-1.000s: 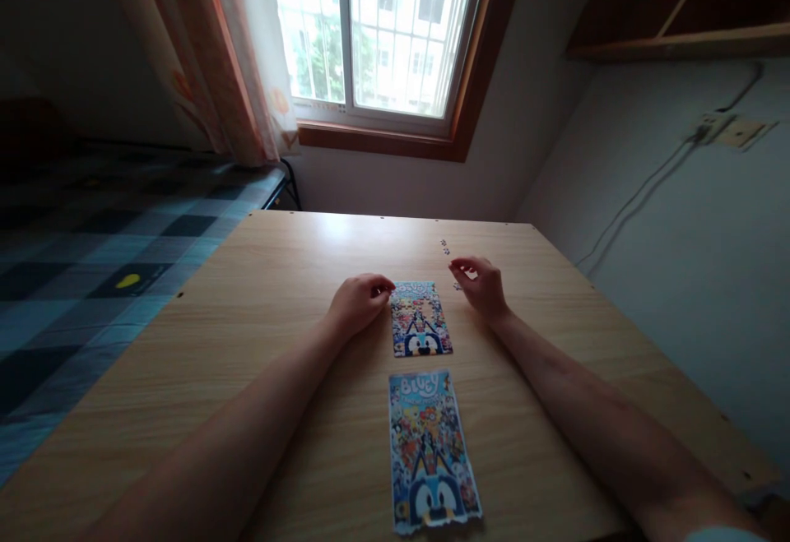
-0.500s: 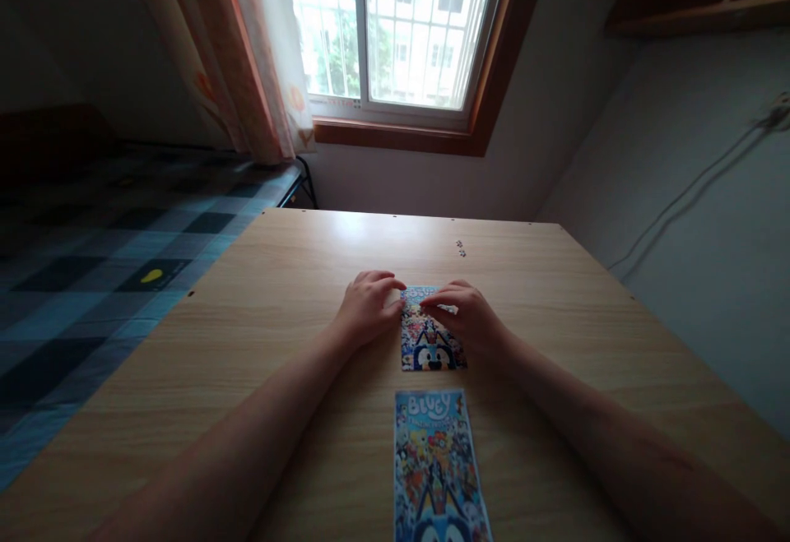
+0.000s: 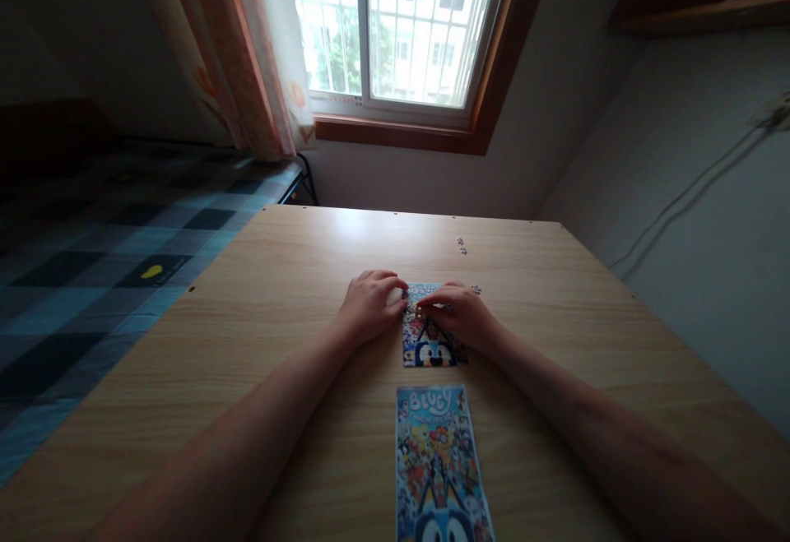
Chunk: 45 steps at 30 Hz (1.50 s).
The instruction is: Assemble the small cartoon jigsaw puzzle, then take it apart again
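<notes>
A small colourful jigsaw puzzle with a blue cartoon dog lies in the middle of the wooden table. My left hand rests at its upper left corner, fingers curled against the edge. My right hand lies over the puzzle's upper part, fingertips pinched together on a tiny puzzle piece that I can barely make out. A printed reference picture with the same dog and the word BLUEY lies nearer to me.
A few loose puzzle pieces lie further back on the table, one more beside my right hand. A bed with a blue checked cover stands left. A window and curtain are behind; a wall is at right.
My right hand came from the loose pieces at the right onto the puzzle's top and now presses there. The left hand stayed at the puzzle's corner. The camera shifted slightly.
</notes>
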Each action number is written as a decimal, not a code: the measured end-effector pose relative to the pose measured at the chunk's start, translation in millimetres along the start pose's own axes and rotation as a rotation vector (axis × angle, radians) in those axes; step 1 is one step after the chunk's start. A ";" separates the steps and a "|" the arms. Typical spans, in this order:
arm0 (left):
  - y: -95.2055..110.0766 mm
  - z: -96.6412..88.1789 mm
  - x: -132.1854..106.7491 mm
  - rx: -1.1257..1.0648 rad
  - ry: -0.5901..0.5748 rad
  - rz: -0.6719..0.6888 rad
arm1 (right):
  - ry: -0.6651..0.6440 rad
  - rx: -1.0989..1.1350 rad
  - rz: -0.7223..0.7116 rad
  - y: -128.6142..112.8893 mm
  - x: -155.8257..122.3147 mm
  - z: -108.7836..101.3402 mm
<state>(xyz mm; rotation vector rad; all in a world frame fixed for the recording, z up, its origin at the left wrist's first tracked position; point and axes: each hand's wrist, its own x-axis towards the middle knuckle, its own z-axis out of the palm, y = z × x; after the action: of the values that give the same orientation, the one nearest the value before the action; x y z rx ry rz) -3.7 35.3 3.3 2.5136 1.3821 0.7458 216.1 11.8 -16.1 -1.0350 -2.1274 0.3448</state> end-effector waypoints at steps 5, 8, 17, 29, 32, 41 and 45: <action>-0.5 0.5 -0.2 0.001 0.008 0.011 | 0.008 -0.015 -0.009 2.7 -1.0 -0.2; -1.2 1.2 -0.4 0.000 0.011 0.015 | 0.069 -0.027 0.026 2.9 -1.3 -3.3; -1.0 -0.6 -0.6 -0.058 0.025 0.037 | 0.070 -0.086 0.076 1.3 -3.3 -8.8; -1.0 1.4 -0.6 -0.037 0.017 0.088 | -0.045 -0.220 -0.025 -7.6 -3.5 -3.8; -1.4 1.0 -0.1 -0.032 0.007 0.107 | -0.030 -0.137 -0.006 -10.9 -1.5 -6.2; -0.4 -1.9 0.2 -0.052 -0.001 0.103 | 0.160 0.201 0.247 3.0 -2.1 -24.2; -0.6 -1.8 -0.3 -0.053 -0.002 0.096 | 0.085 0.155 0.295 9.0 -3.4 -26.2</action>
<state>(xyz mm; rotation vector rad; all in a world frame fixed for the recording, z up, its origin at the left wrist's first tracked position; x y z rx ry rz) -5.2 35.2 4.6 2.5535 1.2318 0.7867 241.3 13.1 -4.2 -1.2492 -1.8423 0.5870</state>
